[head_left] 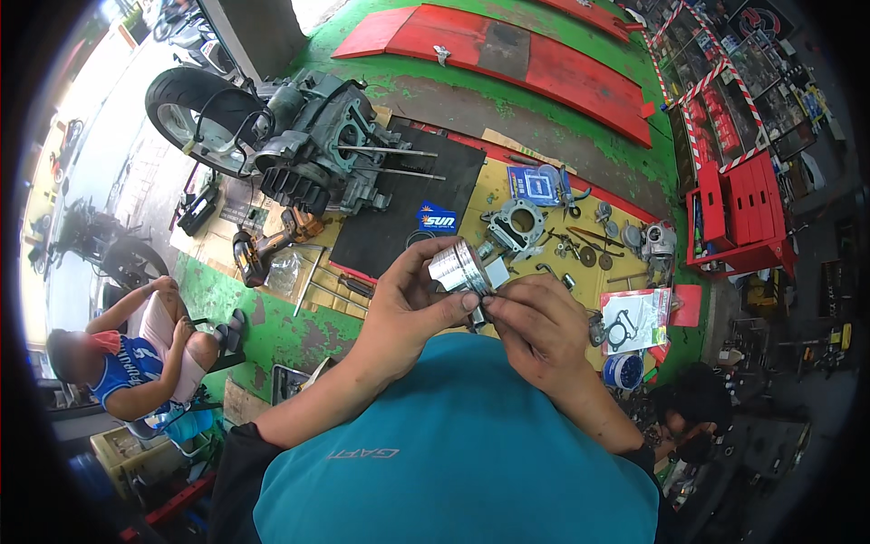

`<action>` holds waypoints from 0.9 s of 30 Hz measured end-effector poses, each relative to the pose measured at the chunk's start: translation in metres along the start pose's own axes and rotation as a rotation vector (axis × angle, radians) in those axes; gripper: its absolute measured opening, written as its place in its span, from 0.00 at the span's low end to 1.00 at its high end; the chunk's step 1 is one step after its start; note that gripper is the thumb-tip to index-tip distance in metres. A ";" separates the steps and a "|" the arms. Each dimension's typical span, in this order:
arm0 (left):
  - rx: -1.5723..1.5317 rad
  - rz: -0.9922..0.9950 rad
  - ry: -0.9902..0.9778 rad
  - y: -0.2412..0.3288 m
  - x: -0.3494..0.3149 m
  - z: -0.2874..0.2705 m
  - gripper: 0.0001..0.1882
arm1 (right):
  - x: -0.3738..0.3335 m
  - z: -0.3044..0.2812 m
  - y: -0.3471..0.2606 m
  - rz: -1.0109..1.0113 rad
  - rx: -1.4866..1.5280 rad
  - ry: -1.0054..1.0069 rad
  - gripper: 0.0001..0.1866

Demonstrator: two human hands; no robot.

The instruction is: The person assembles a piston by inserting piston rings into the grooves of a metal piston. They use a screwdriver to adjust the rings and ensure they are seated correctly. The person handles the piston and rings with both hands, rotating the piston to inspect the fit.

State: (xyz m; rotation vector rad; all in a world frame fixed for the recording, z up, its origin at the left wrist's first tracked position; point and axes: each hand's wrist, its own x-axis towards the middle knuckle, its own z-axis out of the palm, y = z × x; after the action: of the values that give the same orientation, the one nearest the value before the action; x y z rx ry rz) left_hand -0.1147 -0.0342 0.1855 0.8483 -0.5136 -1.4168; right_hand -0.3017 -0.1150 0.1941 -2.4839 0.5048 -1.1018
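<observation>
Silver piston (459, 267) gripped in left hand (410, 299), right hand (535, 319) touching beneath

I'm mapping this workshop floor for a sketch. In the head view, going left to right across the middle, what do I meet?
Seated person in blue → cordless drill → left hand → silver piston → right hand → gasket in a clear bag → red tool cabinet.
</observation>
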 end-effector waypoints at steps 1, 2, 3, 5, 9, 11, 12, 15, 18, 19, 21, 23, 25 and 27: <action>0.023 0.005 0.002 0.000 0.000 0.000 0.32 | 0.000 0.000 -0.001 -0.009 -0.016 -0.007 0.21; 0.047 0.009 0.003 0.000 0.001 0.000 0.31 | 0.001 0.000 -0.001 -0.017 -0.033 -0.013 0.21; 0.071 0.013 0.004 0.001 0.001 0.000 0.31 | 0.002 0.000 -0.003 -0.018 -0.027 0.008 0.19; 0.123 -0.003 0.014 0.005 0.001 0.001 0.30 | 0.004 0.002 -0.005 -0.021 -0.014 0.049 0.17; 0.204 0.008 0.034 0.007 0.001 0.001 0.30 | 0.005 0.001 -0.004 -0.028 -0.045 0.038 0.16; 0.213 -0.001 0.040 0.006 0.001 -0.001 0.30 | 0.006 0.000 -0.006 -0.028 -0.066 0.013 0.15; 0.217 -0.006 0.042 0.007 0.001 -0.002 0.30 | 0.005 -0.001 -0.006 -0.029 -0.085 -0.006 0.16; 0.240 -0.058 0.053 0.011 -0.001 -0.002 0.30 | 0.005 -0.008 -0.004 -0.008 -0.096 -0.090 0.16; 0.273 -0.048 0.030 0.017 -0.006 0.004 0.31 | 0.009 -0.023 0.002 0.039 -0.001 -0.193 0.16; 0.287 -0.034 0.017 0.017 -0.006 0.004 0.31 | 0.013 -0.028 0.009 0.035 0.048 -0.209 0.16; 0.316 -0.010 -0.012 0.017 -0.008 0.005 0.31 | 0.023 -0.028 0.016 0.042 0.133 -0.166 0.17; 0.339 -0.018 -0.032 0.018 -0.010 0.006 0.31 | 0.033 -0.022 0.020 0.060 0.207 -0.048 0.17; 0.341 -0.027 -0.056 0.020 -0.011 0.007 0.32 | 0.039 -0.021 0.027 -0.011 0.260 -0.135 0.18; 0.328 -0.035 -0.081 0.023 -0.012 0.008 0.32 | 0.041 -0.017 0.031 -0.051 0.330 -0.181 0.17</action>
State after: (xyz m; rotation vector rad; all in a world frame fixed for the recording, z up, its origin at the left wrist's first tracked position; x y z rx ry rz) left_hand -0.1078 -0.0256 0.2103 1.0678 -0.8115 -1.4243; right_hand -0.2941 -0.1646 0.2160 -2.2849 0.1900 -0.8857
